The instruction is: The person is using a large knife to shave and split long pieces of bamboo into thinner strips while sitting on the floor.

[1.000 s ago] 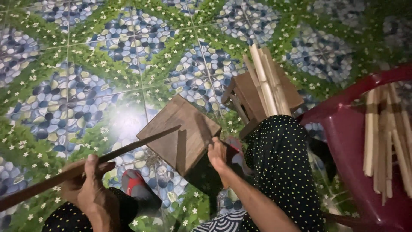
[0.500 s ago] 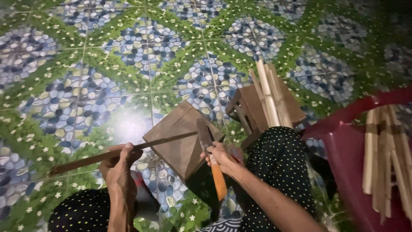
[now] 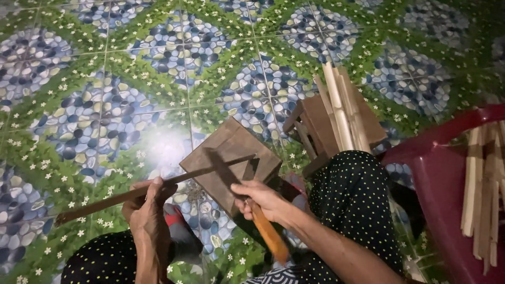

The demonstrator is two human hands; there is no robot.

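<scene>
**Knife on stick, over the wooden block**

Left hand [image 3: 150, 210]: fingers wrapped tight around a long thin dark stick [image 3: 152, 186]. Stick runs from lower left up to the right, far end lying across the top of a small wooden block [image 3: 231, 158].

Right hand [image 3: 263, 200]: fingers curled shut on a knife [image 3: 247, 200] with an orange handle. Handle sticks out below the hand toward the lap. Dark blade points up-left over the block and meets the stick near its right end. Exact contact point is blurred, can't tell if the edge is in the wood or just on it.

Block sits on the patterned tile floor [image 3: 131, 79], tilted corner-on, right in front of the knees. Both legs in black fabric with white dots.

Behind the block, up right: a low wooden stool [image 3: 315, 126] with a bundle of pale split sticks [image 3: 342, 110] laid across it. Far right: red plastic tub [image 3: 436, 173] holding more pale sticks [image 3: 481, 194], standing on end.
</scene>
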